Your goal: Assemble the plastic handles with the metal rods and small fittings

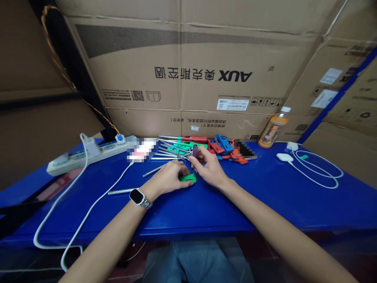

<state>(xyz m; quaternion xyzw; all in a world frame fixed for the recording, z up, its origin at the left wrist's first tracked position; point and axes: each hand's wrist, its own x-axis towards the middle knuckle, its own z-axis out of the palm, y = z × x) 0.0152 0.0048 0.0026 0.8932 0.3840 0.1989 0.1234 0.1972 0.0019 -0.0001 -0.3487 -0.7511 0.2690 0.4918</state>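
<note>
My left hand (170,177) rests on the blue table (206,204) with its fingers closed on a small green plastic piece (188,178), pressing it down. My right hand (208,167) pinches a small screwdriver with a purple handle (194,151), held upright, its tip pointing down at the green piece. A watch (137,197) is on my left wrist. Just behind my hands lies a pile of red, blue and green plastic handles with metal rods (200,147).
A white power strip (88,153) with a white cable (88,208) lies at the left. An orange drink bottle (272,130) stands at the back right, with a white charger and coiled cord (312,167) beside it. Cardboard boxes (188,70) wall the back. Loose metal rods (120,191) lie near my left wrist.
</note>
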